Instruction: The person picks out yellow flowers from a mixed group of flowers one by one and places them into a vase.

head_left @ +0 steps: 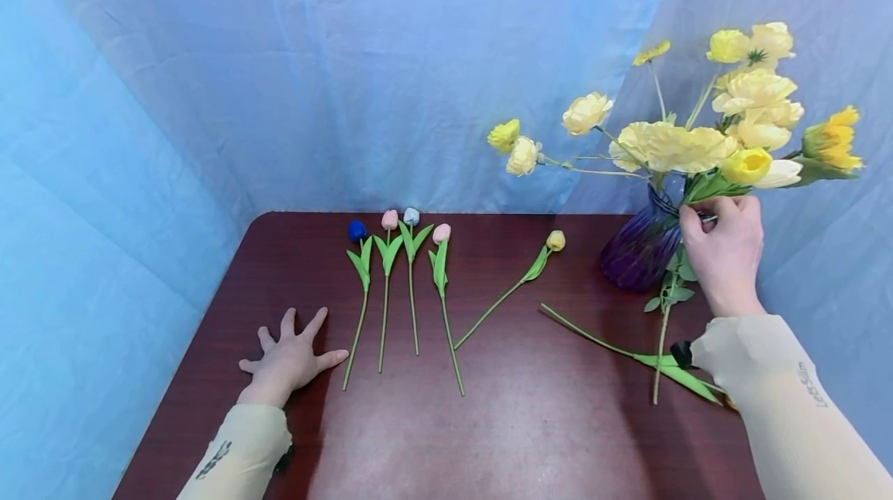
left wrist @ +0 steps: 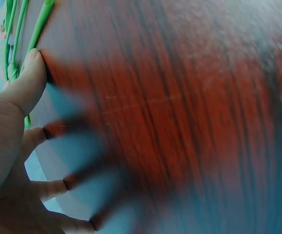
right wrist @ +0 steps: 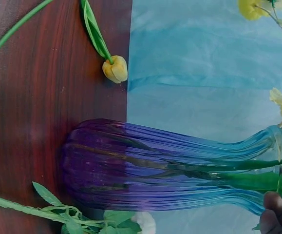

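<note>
At the mouth of the ribbed glass vase [right wrist: 179, 146], which is purple toward the base, my right hand [head_left: 729, 244] pinches a tulip stem just under some green leaves [head_left: 713, 185]. A yellow tulip [head_left: 746, 165] and a white tulip [head_left: 780, 173] show right above the fingers; which of them the stem belongs to is hard to tell. Pale yellow flowers [head_left: 673, 147] fan out from the vase. My left hand [head_left: 286, 364] rests on the table with fingers spread. Its thumb lies close to the stem of a blue tulip [head_left: 357, 231].
Several tulips, among them a pink one [head_left: 441, 234] and a pale yellow one [head_left: 555, 241], lie across the dark wooden table [head_left: 516, 430]. Near my right forearm a leafy stem [head_left: 663, 345] crosses another tulip stem [head_left: 593, 336]. Blue cloth [head_left: 432, 81] hangs behind.
</note>
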`<control>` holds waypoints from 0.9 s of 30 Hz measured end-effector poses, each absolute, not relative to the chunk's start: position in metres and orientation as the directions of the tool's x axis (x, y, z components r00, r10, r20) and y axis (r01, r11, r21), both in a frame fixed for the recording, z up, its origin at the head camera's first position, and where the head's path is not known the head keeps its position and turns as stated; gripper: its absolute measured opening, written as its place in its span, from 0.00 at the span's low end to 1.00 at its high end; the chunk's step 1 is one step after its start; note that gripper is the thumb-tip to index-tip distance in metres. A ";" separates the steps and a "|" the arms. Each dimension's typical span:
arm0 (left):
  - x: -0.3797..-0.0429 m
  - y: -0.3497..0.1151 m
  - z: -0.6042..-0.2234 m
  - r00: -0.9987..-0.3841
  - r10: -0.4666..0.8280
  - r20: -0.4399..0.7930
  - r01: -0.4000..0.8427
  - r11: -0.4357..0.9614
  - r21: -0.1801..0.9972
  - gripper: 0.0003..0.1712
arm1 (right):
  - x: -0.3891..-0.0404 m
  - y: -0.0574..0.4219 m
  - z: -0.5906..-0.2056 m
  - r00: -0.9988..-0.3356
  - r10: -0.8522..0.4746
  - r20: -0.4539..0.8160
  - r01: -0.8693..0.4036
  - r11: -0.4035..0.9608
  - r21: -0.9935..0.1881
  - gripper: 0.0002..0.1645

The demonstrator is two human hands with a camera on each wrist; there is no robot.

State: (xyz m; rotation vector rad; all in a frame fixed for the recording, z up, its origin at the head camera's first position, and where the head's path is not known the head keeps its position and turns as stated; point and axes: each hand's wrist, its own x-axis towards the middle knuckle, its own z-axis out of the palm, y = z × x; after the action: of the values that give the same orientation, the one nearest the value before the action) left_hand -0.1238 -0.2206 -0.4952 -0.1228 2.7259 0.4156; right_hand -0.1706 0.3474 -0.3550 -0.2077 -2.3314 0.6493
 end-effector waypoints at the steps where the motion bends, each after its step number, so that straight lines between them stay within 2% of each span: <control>1: -0.124 -0.221 -0.496 -0.924 -0.028 -0.381 -0.140 0.953 0.269 0.56 | -0.170 0.347 -0.356 -0.742 0.321 0.588 -0.033 0.859 -0.510 0.17; 12: -0.125 -0.221 -0.497 -0.927 -0.019 -0.374 -0.131 0.952 0.276 0.57 | -0.163 0.347 -0.368 -0.669 0.286 0.686 -0.141 0.858 -0.495 0.13; 19: -0.124 -0.221 -0.495 -0.926 -0.025 -0.376 -0.135 0.953 0.271 0.58 | -0.151 0.337 -0.382 -0.556 0.309 0.772 -0.206 0.848 -0.488 0.10; 22: -0.124 -0.221 -0.496 -0.926 -0.023 -0.378 -0.134 0.953 0.272 0.58 | -0.149 0.332 -0.393 -0.577 0.309 0.756 -0.205 0.842 -0.500 0.10; 27: -0.124 -0.221 -0.496 -0.924 -0.022 -0.382 -0.135 0.953 0.270 0.57 | -0.150 0.315 -0.413 -0.740 0.280 0.612 -0.130 0.833 -0.538 0.12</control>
State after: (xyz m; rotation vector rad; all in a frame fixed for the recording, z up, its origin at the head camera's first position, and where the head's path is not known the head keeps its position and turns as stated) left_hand -0.1238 -0.2209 -0.4964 -0.1138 2.7245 0.4135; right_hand -0.1496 0.3150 -0.4130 -0.1085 -2.2904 0.7374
